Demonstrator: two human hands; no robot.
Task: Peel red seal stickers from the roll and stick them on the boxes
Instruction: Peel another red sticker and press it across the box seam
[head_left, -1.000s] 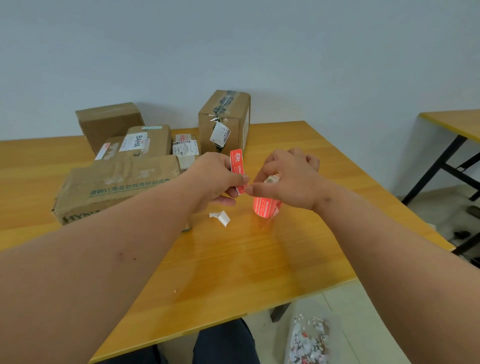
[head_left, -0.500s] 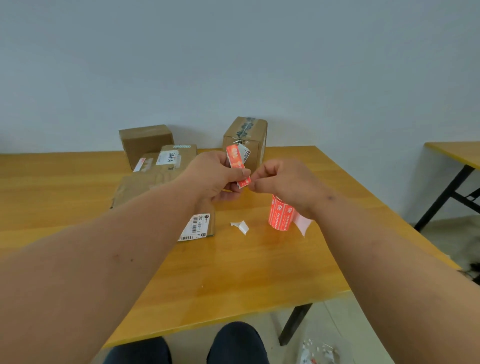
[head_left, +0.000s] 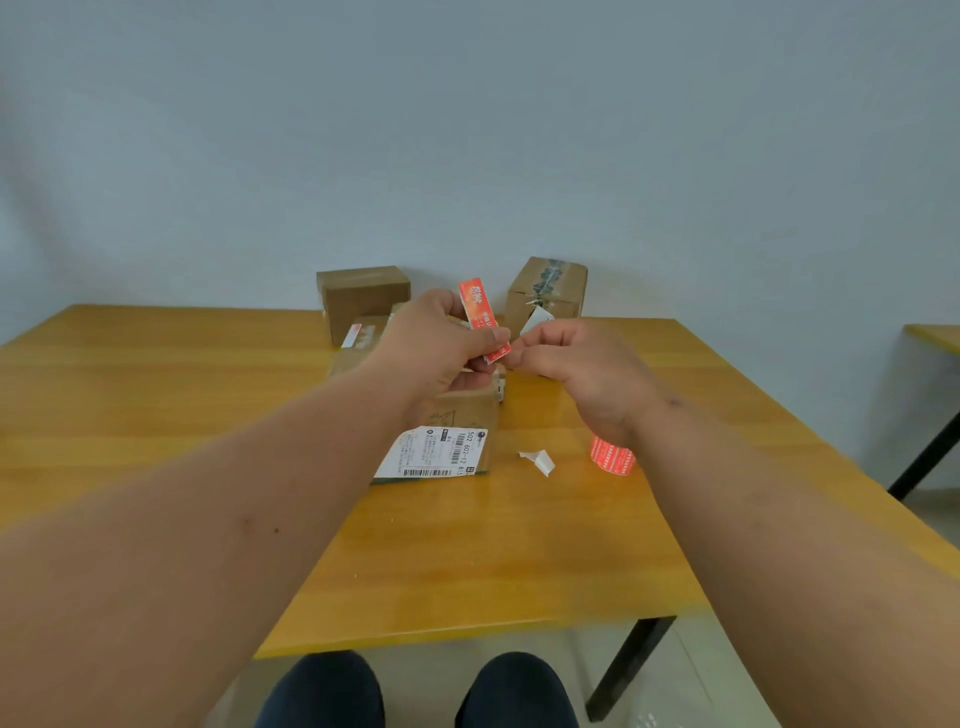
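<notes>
My left hand (head_left: 441, 343) pinches a red seal sticker (head_left: 479, 312) that stands upright above its thumb. My right hand (head_left: 582, 374) pinches the sticker's lower end, fingertip to fingertip with the left. The red sticker roll (head_left: 612, 457) stands on the table, partly hidden under my right wrist. A long cardboard box with a white shipping label (head_left: 441, 451) lies under my left hand. Behind it stand a small brown box (head_left: 363, 293) and a taped box (head_left: 550, 286).
A scrap of white backing paper (head_left: 540, 461) lies on the wooden table (head_left: 467, 561) between the labelled box and the roll. More small boxes (head_left: 363, 332) sit behind my left hand. A second table's edge (head_left: 935, 338) shows at the far right.
The view has tilted up and the hands sit further from me. The roll now stands on the table under my right wrist rather than hanging from the hand. Both hands still pinch the sticker.
</notes>
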